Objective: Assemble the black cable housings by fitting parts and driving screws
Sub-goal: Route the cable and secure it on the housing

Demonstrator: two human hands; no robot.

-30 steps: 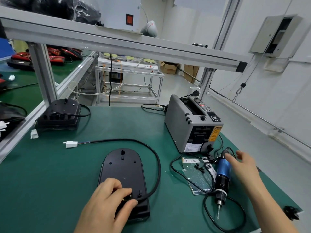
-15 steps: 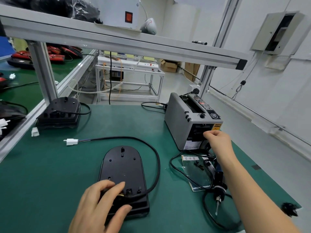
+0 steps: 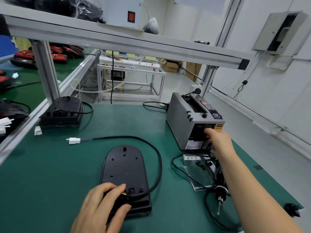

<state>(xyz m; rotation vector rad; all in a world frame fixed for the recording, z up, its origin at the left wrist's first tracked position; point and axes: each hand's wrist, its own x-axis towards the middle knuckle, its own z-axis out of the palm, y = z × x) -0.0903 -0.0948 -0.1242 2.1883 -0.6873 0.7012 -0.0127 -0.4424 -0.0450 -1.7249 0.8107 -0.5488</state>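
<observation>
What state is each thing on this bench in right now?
Black housing: flat on the mat, left hand gripping its near end.
White connector: unplugged, loose on the mat.
Electric screwdriver: lying on the mat, unheld.
Tape dispenser: upright, right hand at its front outlet; grip unclear.
Second housing: resting at back left, untouched.

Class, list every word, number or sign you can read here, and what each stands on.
"吹尘枪", probably: white strip on clear plastic packet.
Yellow warning sticker on grey tape dispenser: too blurred.
Round black badge on its top: unreadable.
White label low on its front: too small.
</observation>
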